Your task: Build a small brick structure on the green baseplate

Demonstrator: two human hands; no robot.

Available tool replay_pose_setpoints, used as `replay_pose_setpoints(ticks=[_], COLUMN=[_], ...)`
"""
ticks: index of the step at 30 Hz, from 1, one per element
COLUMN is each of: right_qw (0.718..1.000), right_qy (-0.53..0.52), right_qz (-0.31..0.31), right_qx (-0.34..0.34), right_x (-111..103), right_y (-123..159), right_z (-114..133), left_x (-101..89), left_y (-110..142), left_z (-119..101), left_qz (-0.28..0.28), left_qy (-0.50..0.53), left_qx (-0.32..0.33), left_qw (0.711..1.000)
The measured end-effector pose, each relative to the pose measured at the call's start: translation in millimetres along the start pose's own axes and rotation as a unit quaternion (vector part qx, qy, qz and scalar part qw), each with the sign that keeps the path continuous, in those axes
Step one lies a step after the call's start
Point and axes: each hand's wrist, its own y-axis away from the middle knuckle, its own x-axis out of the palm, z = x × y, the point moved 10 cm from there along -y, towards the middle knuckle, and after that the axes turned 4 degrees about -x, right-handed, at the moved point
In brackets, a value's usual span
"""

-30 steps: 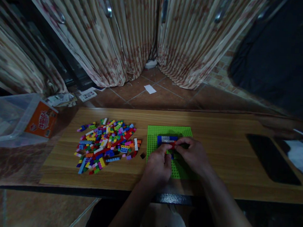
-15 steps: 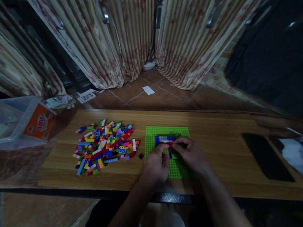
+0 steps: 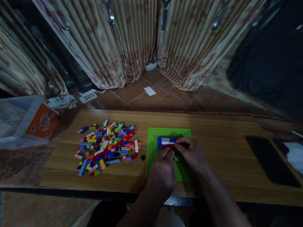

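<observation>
A green studded baseplate (image 3: 151, 161) lies on the wooden table, with blue bricks (image 3: 159, 141) and a white brick (image 3: 167, 141) built up on it. Just in front of the white brick sits a red toy brick (image 3: 168, 146). My left hand (image 3: 163, 170) has its fingertips closed on the near side of this red brick. From the right, my right hand (image 3: 192, 153) pinches the red brick's right end between thumb and forefinger. My fingers hide part of the structure, so how firmly the red brick is seated cannot be seen.
Left of the baseplate spreads a pile of mixed toy bricks (image 3: 105, 148). A small black piece (image 3: 143, 157) lies between pile and plate. A dark flat panel (image 3: 272, 160) rests at the table's right. A clear plastic bin (image 3: 12, 118) stands beyond the left edge.
My left hand has shifted right along the red brick, its fingers now nearer my right hand. My right hand stays at the brick's right end. The whole view has shifted slightly.
</observation>
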Motion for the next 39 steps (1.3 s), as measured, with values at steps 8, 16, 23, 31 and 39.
replay_pose_setpoints(ticks=[8, 16, 23, 31, 39], right_qw=[1.0, 1.0, 1.0, 1.0, 1.0], right_qy=[-0.002, 0.003, -0.002, -0.021, -0.015], right_qz=[0.006, 0.011, 0.005, 0.0, 0.0], right_qx=[-0.001, -0.002, 0.011, 0.005, -0.004], right_x=[1.2, 2.8, 2.9, 2.6, 3.7], right_y=[-0.9, -0.6, 0.6, 1.4, 2.0], right_z=[-2.5, -1.5, -1.0, 1.8, -1.1], left_x=[10.0, 17.5, 18.3, 19.3, 12.1], left_y=[3.3, 3.8, 0.8, -1.4, -5.8], left_z=[3.2, 4.8, 0.8, 1.6, -5.4], left_qz=[0.035, 0.06, 0.082, 0.071, 0.055], left_qy=[-0.026, -0.046, -0.069, -0.098, -0.103], left_qx=[-0.015, -0.036, -0.041, -0.039, -0.022], left_qw=[0.999, 0.996, 0.993, 0.992, 0.993])
